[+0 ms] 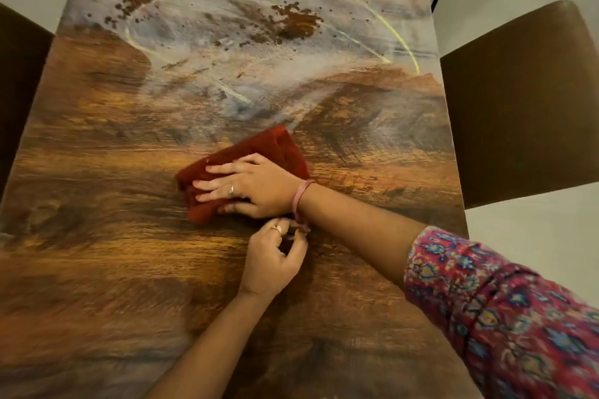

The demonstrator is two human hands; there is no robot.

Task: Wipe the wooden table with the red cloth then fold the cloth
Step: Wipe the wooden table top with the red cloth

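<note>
One red cloth, folded, lying mid-surface on wooden surface. Right hand flat on cloth, fingers straight, pressing; one ring, one pink band at wrist. Left hand just beside right wrist, fingers curled, grip pinching band's loose end; one ring. Far half of surface: pale smears, brown crumb patches. Two brown chairs, one each side. One patterned sleeve.

The single head view looks steeply down and forward along the wooden table, close above it.
</note>
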